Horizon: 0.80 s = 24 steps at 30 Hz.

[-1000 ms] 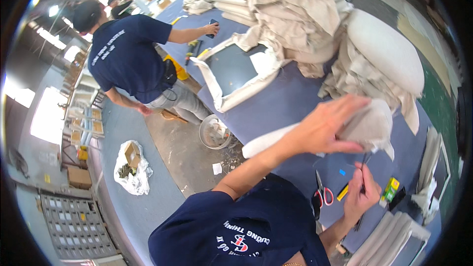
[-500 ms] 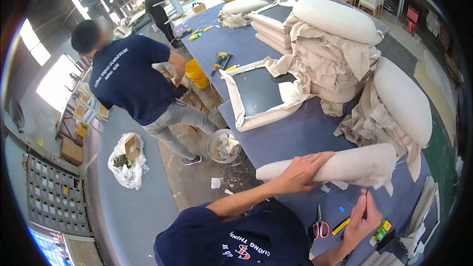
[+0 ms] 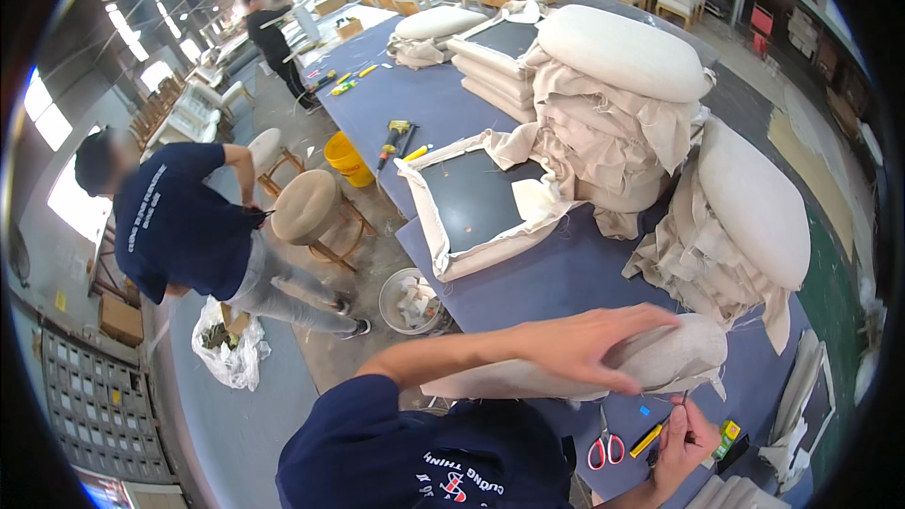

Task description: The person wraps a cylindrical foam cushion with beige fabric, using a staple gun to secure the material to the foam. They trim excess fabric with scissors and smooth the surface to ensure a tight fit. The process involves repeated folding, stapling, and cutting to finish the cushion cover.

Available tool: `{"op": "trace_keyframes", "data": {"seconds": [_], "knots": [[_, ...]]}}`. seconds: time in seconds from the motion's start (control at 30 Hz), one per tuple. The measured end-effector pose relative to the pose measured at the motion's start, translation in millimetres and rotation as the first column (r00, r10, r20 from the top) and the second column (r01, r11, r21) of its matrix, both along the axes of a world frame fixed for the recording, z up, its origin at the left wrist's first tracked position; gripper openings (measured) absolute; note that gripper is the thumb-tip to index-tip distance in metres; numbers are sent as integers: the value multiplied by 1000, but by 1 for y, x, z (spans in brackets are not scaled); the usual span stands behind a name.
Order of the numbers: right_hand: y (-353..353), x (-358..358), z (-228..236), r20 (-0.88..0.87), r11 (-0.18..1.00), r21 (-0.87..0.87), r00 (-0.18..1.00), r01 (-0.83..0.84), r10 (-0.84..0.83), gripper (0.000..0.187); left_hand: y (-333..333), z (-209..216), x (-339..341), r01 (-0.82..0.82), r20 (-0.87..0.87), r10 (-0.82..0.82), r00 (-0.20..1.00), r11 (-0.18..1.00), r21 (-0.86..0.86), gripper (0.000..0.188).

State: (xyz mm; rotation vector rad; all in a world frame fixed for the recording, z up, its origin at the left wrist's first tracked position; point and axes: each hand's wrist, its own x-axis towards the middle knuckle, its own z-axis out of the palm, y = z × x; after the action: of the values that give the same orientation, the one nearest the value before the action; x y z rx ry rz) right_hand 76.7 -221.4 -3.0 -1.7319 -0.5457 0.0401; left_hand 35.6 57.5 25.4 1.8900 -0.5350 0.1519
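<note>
A beige fabric-covered seat cushion stands tilted at the table's near edge, its loose cloth edge facing down. My left hand lies across its top with fingers stretched and thumb apart. Below the cushion's right end, my right hand is closed on a thin dark tool, whose tip is at the cloth edge; its exact kind is too small to tell. Close to that hand lie red-handled scissors, a yellow utility knife and a small green-and-yellow box.
Stacked beige cushions and another pile stand on the blue table. A half-covered seat panel lies left of them. A bucket of scraps, round stools and a co-worker are to the left.
The cushion has tilted and come nearer to me. My left hand's fingers have spread over its top; my right hand has shifted slightly down. The co-worker has moved left, uncovering the stools.
</note>
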Motion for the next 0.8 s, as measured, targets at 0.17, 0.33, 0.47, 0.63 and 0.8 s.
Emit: {"op": "trace_keyframes", "data": {"seconds": [0.17, 0.33, 0.47, 0.63, 0.8], "knots": [[2, -10, 24, 37, 977, -186, 995, 103, -98, 19, -28, 6, 113, 453, 171, -434, 885, 886, -95, 57], [12, -20, 48, 61, 941, -280, 982, 190, -180, 11, -47, 18, 172, 805, 140, -799, 585, 551, -221, 21], [-15, -21, 40, 89, 962, -204, 982, 182, -167, 13, -79, 17, 177, 809, 71, -821, 566, 537, -237, 26], [-16, -30, 33, 141, 965, -187, 978, 181, -156, 17, -83, 5, 168, 796, 92, -813, 575, 529, -294, 32], [5, -41, 50, 115, 933, -248, 964, 262, -240, 18, -77, -1, 160, 758, 94, -777, 623, 569, -319, 33]]}}
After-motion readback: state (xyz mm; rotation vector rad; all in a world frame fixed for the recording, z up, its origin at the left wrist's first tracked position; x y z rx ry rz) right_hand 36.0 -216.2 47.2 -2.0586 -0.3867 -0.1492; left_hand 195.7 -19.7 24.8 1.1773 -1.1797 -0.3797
